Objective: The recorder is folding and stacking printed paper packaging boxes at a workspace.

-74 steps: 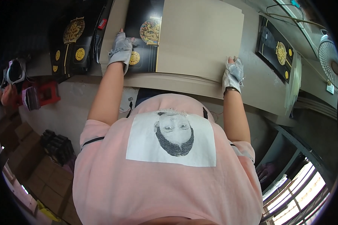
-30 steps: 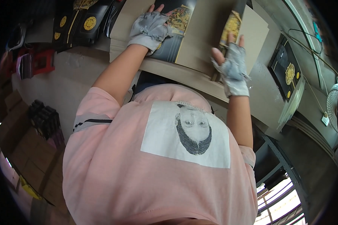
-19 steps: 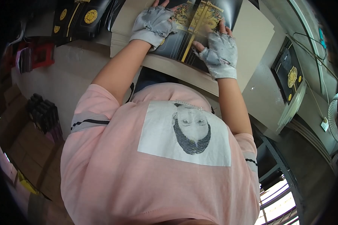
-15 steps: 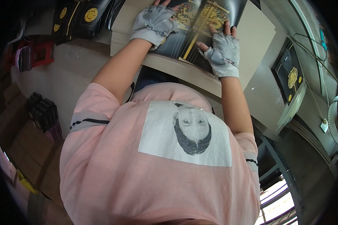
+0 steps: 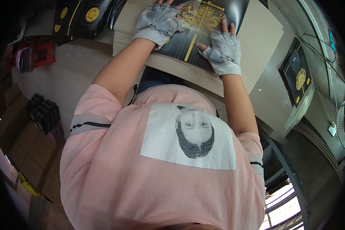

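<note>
Holding our fingers loosely spread and gripping nothing, we rest our left hand (image 5: 158,23) and right hand (image 5: 224,53) palm-down on the black-and-gold dragon-printed cover sheet (image 5: 176,45). It lies on the grey cardboard stack (image 5: 258,40) before us. Rightward, we see a black decorated box (image 5: 293,69), then a fan (image 5: 342,126).

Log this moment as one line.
left hand: open, on black-and-gold printed surface, left part | right hand: open, on its right part | beneath: beige boards
</note>
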Demonstrator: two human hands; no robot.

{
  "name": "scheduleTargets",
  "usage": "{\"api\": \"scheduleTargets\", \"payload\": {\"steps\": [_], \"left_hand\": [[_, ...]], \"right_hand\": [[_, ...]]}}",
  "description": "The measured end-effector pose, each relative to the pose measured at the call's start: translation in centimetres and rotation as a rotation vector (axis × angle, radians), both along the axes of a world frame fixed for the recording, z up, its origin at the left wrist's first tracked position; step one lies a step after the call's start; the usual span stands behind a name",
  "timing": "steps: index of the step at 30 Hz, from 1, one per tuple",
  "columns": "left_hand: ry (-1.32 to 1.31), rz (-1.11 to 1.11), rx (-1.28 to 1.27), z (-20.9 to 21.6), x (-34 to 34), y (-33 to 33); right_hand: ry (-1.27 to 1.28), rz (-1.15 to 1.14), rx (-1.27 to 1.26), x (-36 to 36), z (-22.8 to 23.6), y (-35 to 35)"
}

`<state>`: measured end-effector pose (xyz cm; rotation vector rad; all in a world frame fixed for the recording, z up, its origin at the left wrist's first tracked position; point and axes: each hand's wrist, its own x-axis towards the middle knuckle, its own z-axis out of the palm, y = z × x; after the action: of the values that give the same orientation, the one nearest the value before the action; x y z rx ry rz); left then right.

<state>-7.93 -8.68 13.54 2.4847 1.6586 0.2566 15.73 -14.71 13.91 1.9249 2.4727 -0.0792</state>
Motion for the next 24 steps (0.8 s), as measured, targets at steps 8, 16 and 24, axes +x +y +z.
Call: {"api": "scheduleTargets", "payload": {"steps": [8,16,24], "left_hand": [[0.177,0.079,-0.252,1.0,0.7,0.6],[0.136,0.100,-0.239,1.8,1.3,0.8],[0.145,0.058,-0.241,2.3,1.6,1.1]], "right_hand": [[-0.005,-0.007,0.012,0.1,-0.5,0.0],[-0.038,-0.038,-0.081,0.0,-0.3,0.2],[0.008,-0.050,-0.079,0.2,-0.1,0.2]]}}
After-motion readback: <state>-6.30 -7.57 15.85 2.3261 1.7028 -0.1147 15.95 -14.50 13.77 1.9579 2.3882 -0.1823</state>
